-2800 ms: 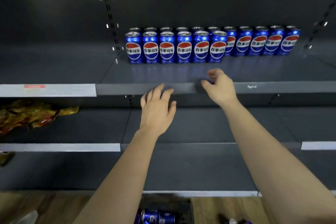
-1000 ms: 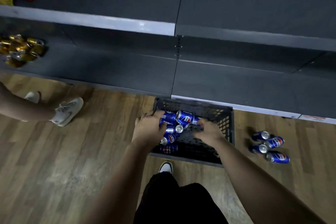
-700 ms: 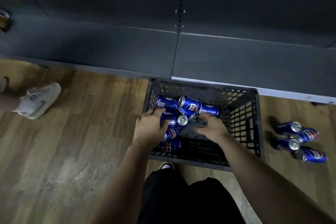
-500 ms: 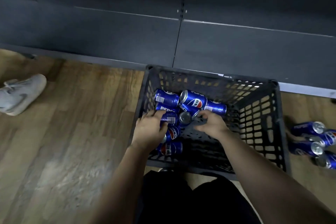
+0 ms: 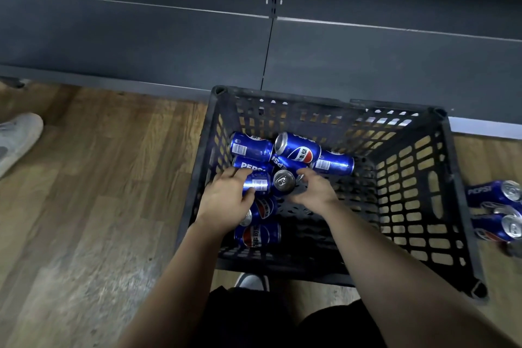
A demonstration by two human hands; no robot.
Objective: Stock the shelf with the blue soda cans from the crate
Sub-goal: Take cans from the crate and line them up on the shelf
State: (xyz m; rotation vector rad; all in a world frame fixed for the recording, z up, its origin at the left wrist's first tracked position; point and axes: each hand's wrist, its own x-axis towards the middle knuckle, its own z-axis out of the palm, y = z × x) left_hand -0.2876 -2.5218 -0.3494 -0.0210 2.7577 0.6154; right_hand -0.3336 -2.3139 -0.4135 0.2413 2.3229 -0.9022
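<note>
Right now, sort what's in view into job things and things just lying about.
Job: black crate, crated cans, left hand, right hand, dark shelf.
Lying about: floor cans at right, grey shoe at left.

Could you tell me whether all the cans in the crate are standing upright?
No, the cans lie jumbled in the crate, most on their sides.

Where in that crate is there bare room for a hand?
The black plastic crate's floor lies bare between the right hand and the right wall. Its left side is crowded with piled blue soda cans under the left hand.
</note>
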